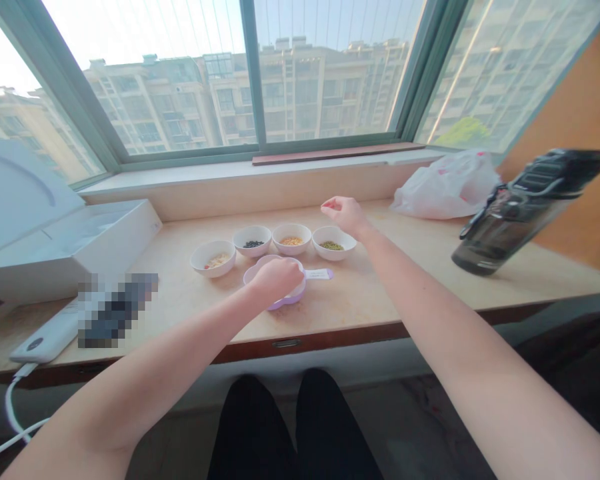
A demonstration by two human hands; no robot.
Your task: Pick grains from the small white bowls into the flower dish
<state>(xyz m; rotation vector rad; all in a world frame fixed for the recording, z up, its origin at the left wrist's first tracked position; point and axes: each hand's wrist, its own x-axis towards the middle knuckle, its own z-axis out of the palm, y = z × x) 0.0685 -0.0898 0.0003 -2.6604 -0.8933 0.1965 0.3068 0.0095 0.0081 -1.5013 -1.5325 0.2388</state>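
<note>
"One dish, or several?"
"One purple dish (289,304), scalloped, on the table (350,303). It looks like thin plastic: probably light, stiff, a little slippery, not fragile. Its short handle (320,274), pointing right, seems the best place to take hold."

"And the hands?"
"The left hand (281,275) is over the dish, knuckles up; its fingertips are hidden, so I cannot tell whether they pinch anything. The right hand (344,213) hovers beyond the dish, to its right, thumb and fingertips drawn together; anything between them is too small to make out."

"Which containers are around the dish?"
"Four white bowls. Left of it, the first bowl (200,255) holds pale and reddish bits. Beyond it, rightward, the second bowl (253,233) has black grains, the third bowl (291,230) yellow, the fourth bowl (333,233) green. Well left of the dish is an open box (115,247); well right, a bag (447,190) and a bottle (510,223), contents unclear."
</note>
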